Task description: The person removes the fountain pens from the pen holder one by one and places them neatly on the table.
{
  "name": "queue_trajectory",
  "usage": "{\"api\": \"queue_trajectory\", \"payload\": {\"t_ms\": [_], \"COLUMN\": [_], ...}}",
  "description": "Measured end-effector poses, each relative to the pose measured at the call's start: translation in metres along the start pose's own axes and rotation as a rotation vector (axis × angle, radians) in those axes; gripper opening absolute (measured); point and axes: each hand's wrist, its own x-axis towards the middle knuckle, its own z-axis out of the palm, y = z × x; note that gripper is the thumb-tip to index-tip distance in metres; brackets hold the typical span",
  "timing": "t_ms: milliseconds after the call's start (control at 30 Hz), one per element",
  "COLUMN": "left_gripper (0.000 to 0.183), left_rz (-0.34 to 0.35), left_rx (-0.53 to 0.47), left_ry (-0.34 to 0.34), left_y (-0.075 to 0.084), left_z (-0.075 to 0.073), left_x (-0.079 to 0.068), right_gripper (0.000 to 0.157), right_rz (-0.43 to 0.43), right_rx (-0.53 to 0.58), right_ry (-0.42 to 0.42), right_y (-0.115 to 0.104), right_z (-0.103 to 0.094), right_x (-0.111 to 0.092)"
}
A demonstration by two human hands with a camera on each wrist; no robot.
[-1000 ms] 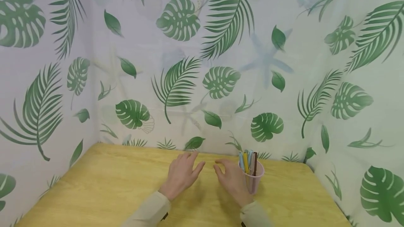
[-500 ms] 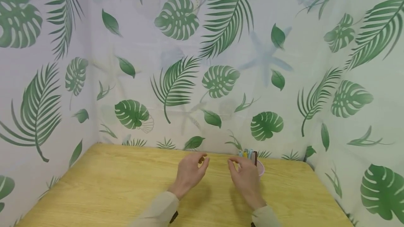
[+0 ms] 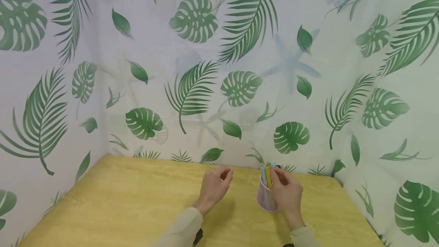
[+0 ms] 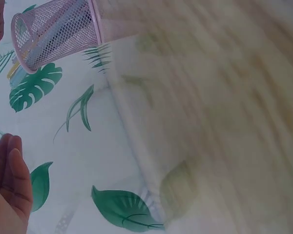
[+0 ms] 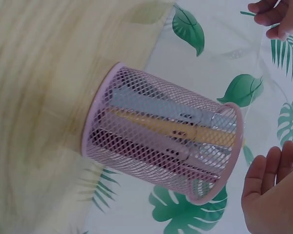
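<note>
A pink mesh pen cup (image 3: 265,200) stands upright on the table, holding several pens. Light blue (image 3: 263,174) and yellow pens (image 3: 268,176) poke above its rim; a dark one is partly covered by my right hand (image 3: 289,195). That hand is beside the cup on its right, fingers loosely bent near the pen tops. In the right wrist view my right hand (image 5: 276,195) appears just beyond the rim of the cup (image 5: 161,136), with no pen between its fingers. Left of the cup, my left hand (image 3: 214,188) hovers over the table, fingers loosely curled around nothing.
The wood-grain table (image 3: 137,201) runs back to a white curtain (image 3: 205,132) printed with green leaves, which also closes in the left and right sides. The cup is toward the table's back right.
My right hand has moved right, from the cup's left side across its front to its right side. My left hand has shifted somewhat right. The cup stays about where it was.
</note>
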Motion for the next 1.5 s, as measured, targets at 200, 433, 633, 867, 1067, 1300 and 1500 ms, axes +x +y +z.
{"api": "queue_trajectory", "payload": {"t_ms": [200, 433, 633, 867, 1067, 1300, 1500], "left_gripper": [0.013, 0.013, 0.009, 0.008, 0.01, 0.013, 0.021], "left_rz": [-0.106, -0.256, -0.282, -0.324, -0.378, -0.39, -0.396], "left_rx": [-0.177, -0.387, -0.424, -0.501, -0.535, -0.559, -0.538], "left_ry": [-0.052, -0.056, -0.088, -0.104, -0.107, -0.119, -0.114], "left_y": [0.002, 0.003, 0.004, 0.008, 0.01, 0.013, 0.02], "left_z": [0.01, 0.018, 0.028, 0.038, 0.049, 0.061, 0.073], "left_x": [0.005, 0.009, 0.013, 0.017, 0.02, 0.022, 0.023], "right_gripper": [0.028, 0.028, 0.035, 0.044, 0.049, 0.058, 0.065], "right_rz": [0.131, 0.204, 0.291, 0.372, 0.401, 0.435, 0.426], "right_rx": [-0.002, 0.033, 0.127, 0.14, 0.106, 0.103, 0.115], "right_ry": [0.049, 0.025, -0.049, -0.168, -0.299, -0.393, -0.431], "right_y": [0.012, 0.025, 0.035, 0.041, 0.046, 0.047, 0.052], "right_z": [-0.014, -0.025, -0.03, -0.037, -0.043, -0.042, -0.043], "right_x": [0.007, 0.011, 0.014, 0.017, 0.019, 0.018, 0.018]}}
